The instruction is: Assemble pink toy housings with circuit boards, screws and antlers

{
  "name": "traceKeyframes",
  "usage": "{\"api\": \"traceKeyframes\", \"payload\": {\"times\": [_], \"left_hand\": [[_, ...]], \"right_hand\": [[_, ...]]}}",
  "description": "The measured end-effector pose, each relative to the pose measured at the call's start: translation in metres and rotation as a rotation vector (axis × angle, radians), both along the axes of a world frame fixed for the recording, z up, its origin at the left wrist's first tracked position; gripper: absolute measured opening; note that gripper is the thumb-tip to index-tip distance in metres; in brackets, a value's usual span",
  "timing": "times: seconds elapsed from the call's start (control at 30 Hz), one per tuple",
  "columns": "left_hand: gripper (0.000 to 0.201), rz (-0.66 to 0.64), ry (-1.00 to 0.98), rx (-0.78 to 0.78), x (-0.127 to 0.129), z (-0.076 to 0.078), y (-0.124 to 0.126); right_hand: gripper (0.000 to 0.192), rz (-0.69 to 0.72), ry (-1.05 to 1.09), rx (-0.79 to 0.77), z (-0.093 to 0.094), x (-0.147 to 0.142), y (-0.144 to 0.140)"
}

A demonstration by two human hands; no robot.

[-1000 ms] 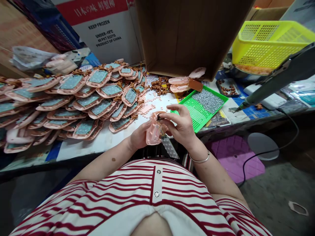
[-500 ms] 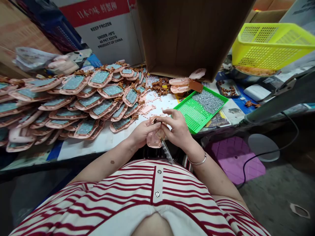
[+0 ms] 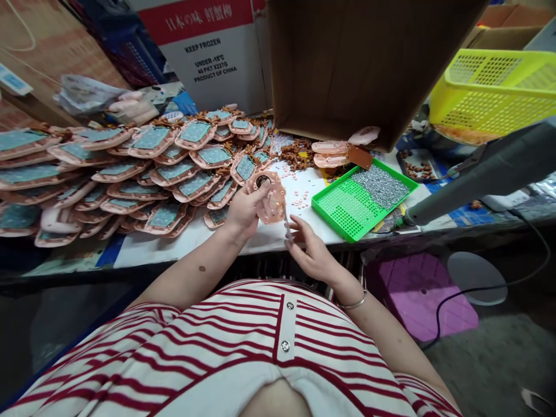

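— Over the tabletop (image 3: 182, 246) edge, where is the pink shell (image 3: 270, 197)?
— The left hand (image 3: 243, 215) has its grip clenched on the shell's left side, tilted, long axis toward the piled shells (image 3: 130, 174).
— And the right hand (image 3: 309, 253)?
— Just below-right of the shell, fingers loosely curled; whether it pinches something, I cannot tell. The green tray (image 3: 347, 217) lies right.

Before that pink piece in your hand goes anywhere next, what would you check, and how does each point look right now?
1. Left hand grips the pink shell: ok.
2. Shell held clear above the white table: ok.
3. Right hand off the shell: ok.
4. Whether the right hand's fingers pinch a small part: cannot tell.
5. Green tray holds silver screws: ok.
6. Grey power tool hangs beside the tray, untouched: ok.
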State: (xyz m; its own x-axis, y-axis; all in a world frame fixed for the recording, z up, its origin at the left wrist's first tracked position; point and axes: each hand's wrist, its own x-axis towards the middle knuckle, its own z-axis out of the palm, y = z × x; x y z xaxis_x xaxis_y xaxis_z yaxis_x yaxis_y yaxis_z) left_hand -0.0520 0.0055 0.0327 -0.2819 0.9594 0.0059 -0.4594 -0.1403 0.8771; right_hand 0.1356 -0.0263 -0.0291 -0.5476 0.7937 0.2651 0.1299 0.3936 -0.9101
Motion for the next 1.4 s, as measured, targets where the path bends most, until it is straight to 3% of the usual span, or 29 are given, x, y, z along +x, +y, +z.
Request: {"api": "traceKeyframes", "payload": {"times": [0.07,0.13,0.23,0.37,0.5,0.63,0.83,1.03,1.17,1.27,1.4], "left_hand": [[0.035,0.019,0.002,-0.002,-0.001,-0.004,0.001],[0.033,0.000,0.018,-0.046,-0.004,-0.007,0.001],[0.027,-0.152,0.027,-0.129,-0.004,-0.013,-0.003],[0.020,-0.483,-0.013,-0.250,0.004,-0.021,-0.015],[0.027,-0.688,-0.124,-0.350,0.012,-0.028,-0.027],[0.040,-0.706,-0.166,-0.329,0.012,-0.031,-0.034],[0.043,-0.716,0.040,-0.248,0.015,-0.027,-0.039],[0.034,-0.688,0.095,-0.324,0.022,-0.024,-0.041],[0.032,-0.652,0.101,-0.354,0.021,-0.024,-0.041],[0.033,-0.657,0.094,-0.357,0.020,-0.026,-0.041],[0.038,-0.632,0.076,-0.370,0.019,-0.028,-0.041]], "right_hand": [[0.037,-0.148,0.012,0.185,0.002,-0.001,0.004],[0.025,-0.296,0.044,0.350,0.011,0.005,0.010],[0.019,-0.323,0.077,0.460,0.034,0.017,0.017],[0.017,-0.255,0.059,0.419,0.060,0.023,0.024],[0.025,-0.379,0.140,0.197,0.062,0.017,0.035],[0.028,-0.406,0.269,-0.003,0.056,0.010,0.043],[0.026,-0.418,0.335,-0.148,0.059,0.004,0.041],[0.018,-0.469,0.284,-0.113,0.053,0.005,0.039],[0.029,-0.548,0.215,0.017,0.047,0.016,0.037],[0.019,-0.456,0.139,0.028,0.048,0.026,0.036],[0.038,-0.226,0.049,0.057,0.056,0.041,0.034]]}}
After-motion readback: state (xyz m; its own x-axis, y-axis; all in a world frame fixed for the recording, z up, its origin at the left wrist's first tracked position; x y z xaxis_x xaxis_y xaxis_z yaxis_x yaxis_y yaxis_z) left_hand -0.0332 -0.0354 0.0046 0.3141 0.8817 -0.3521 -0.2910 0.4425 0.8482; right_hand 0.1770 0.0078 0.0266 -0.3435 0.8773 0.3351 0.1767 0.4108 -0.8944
